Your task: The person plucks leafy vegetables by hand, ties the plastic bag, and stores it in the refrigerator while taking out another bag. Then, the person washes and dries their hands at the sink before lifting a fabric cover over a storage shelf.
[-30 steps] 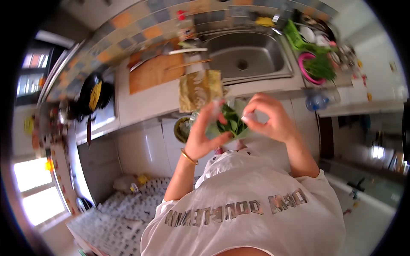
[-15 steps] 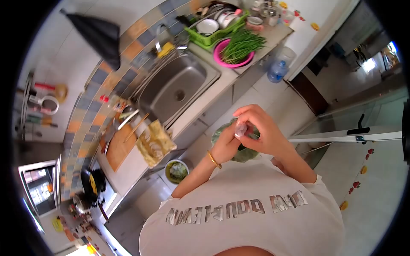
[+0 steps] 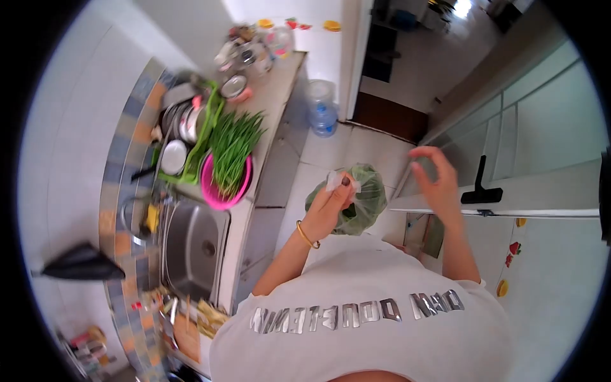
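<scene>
A clear plastic bag with green leaves inside (image 3: 372, 202) hangs in front of the white shirt. My left hand (image 3: 330, 207), with a gold bangle at the wrist, is closed around the gathered neck of the bag, and some loose plastic sticks out above the fingers. To the right of the bag, my right hand (image 3: 438, 184) is raised near the glass door, its thumb and fingers apart and nothing between them.
On the counter at left are a pink bowl (image 3: 219, 205) of long green stalks (image 3: 234, 146), a green dish rack (image 3: 210, 130) and a steel sink (image 3: 194, 254). A blue water bottle (image 3: 324, 119) stands on the floor. The glass door's black handle (image 3: 482, 188) is at right.
The view has turned toward the doorway. My right hand has let go of the bag's neck and moved off to the right; my left hand still holds it.
</scene>
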The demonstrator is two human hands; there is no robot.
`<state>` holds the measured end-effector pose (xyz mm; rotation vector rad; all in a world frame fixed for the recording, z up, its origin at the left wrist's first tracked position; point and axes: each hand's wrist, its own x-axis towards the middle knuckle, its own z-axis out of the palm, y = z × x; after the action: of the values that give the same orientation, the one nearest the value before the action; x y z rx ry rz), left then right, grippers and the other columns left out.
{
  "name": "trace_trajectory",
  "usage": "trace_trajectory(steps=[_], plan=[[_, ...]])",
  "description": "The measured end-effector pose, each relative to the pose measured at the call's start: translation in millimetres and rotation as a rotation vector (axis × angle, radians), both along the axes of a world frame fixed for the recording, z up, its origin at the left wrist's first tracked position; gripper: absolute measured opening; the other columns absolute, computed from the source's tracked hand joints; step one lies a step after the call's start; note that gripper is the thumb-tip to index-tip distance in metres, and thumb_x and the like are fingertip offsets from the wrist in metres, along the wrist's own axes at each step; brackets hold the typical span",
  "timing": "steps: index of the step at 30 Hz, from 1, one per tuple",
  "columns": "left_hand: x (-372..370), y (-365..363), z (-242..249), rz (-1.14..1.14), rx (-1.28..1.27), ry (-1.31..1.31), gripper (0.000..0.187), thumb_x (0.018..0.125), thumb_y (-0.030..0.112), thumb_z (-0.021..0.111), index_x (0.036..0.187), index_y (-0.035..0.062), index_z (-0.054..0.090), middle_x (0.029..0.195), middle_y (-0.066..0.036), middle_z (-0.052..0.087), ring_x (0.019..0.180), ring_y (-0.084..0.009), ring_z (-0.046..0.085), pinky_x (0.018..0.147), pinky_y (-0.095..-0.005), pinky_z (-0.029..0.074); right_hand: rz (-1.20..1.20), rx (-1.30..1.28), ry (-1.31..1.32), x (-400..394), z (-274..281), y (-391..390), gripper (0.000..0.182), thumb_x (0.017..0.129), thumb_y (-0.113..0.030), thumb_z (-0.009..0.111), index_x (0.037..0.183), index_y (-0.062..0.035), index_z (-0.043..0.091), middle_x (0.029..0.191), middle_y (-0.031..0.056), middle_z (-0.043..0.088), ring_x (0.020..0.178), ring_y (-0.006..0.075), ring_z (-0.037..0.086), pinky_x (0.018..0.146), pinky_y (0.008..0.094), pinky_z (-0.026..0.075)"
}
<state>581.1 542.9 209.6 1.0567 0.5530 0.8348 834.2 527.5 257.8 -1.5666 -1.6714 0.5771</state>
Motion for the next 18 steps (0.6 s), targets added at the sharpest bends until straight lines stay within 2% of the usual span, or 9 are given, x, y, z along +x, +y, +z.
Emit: trace_trajectory(steps=[4, 6, 10, 13, 16, 18], plan=[[54, 95, -8, -0.182, -0.039, 0.028, 0.03, 0.104, 0.036, 0.04, 0.095, 0.0084, 0.045, 0.08, 0.003, 0.035, 0.069, -0.008, 0.029, 0.062, -0.0219, 0.029, -0.392, 0.024, -0.078, 93, -27, 21, 0.021, 0.088, -0.007, 0.059, 0.109, -0.0042, 0.059, 0.112, 0.011, 0.062, 0.107, 0.0261, 0.058, 0.096, 0.0344, 0.043], [84, 141, -8, -0.252, -0.092, 0.038, 0.029, 0.104, 0.035, 0.04, 0.094, 0.0085, 0.045, 0.079, 0.003, 0.035, 0.069, -0.008, 0.029, 0.062, -0.0219, 0.029, -0.535, 0.017, -0.171, 120, -34, 28, 0.023, 0.088, -0.007, 0.059, 0.112, -0.0043, 0.058, 0.114, 0.0123, 0.061, 0.11, 0.0282, 0.056, 0.097, 0.0353, 0.042], [153, 232, -3, -0.548, -0.049, 0.037, 0.027, 0.104, 0.034, 0.04, 0.093, 0.0091, 0.044, 0.079, 0.004, 0.034, 0.067, -0.0073, 0.028, 0.06, -0.0214, 0.027, -0.779, -0.027, -0.354, 159, -61, 34, 0.029, 0.089, -0.008, 0.06, 0.117, -0.0048, 0.056, 0.117, 0.0141, 0.059, 0.114, 0.0318, 0.053, 0.096, 0.0379, 0.042], [208, 287, 5, -0.78, -0.002, 0.05, 0.024, 0.103, 0.032, 0.041, 0.092, 0.0107, 0.042, 0.078, 0.004, 0.032, 0.065, -0.0061, 0.026, 0.059, -0.0205, 0.024, -0.989, -0.128, -0.243, 167, -73, 38, 0.03, 0.091, -0.011, 0.059, 0.119, -0.0041, 0.054, 0.114, 0.0164, 0.059, 0.114, 0.0334, 0.053, 0.097, 0.0394, 0.041], [268, 333, 13, -0.888, 0.08, 0.101, 0.022, 0.103, 0.03, 0.042, 0.092, 0.0105, 0.042, 0.077, 0.004, 0.032, 0.065, -0.0057, 0.026, 0.058, -0.0204, 0.023, -1.175, -0.173, -0.173, 175, -89, 40, 0.028, 0.093, -0.016, 0.059, 0.117, -0.0031, 0.055, 0.104, 0.0159, 0.061, 0.096, 0.0273, 0.061, 0.084, 0.0368, 0.047], [304, 360, 21, -0.957, 0.051, 0.101, 0.023, 0.103, 0.031, 0.041, 0.091, 0.0105, 0.042, 0.077, 0.005, 0.031, 0.065, -0.0055, 0.026, 0.058, -0.0204, 0.023, -1.271, -0.272, 0.197, 178, -79, 51, 0.026, 0.095, -0.019, 0.059, 0.115, -0.0023, 0.056, 0.095, 0.0129, 0.063, 0.077, 0.0201, 0.061, 0.069, 0.0317, 0.048]])
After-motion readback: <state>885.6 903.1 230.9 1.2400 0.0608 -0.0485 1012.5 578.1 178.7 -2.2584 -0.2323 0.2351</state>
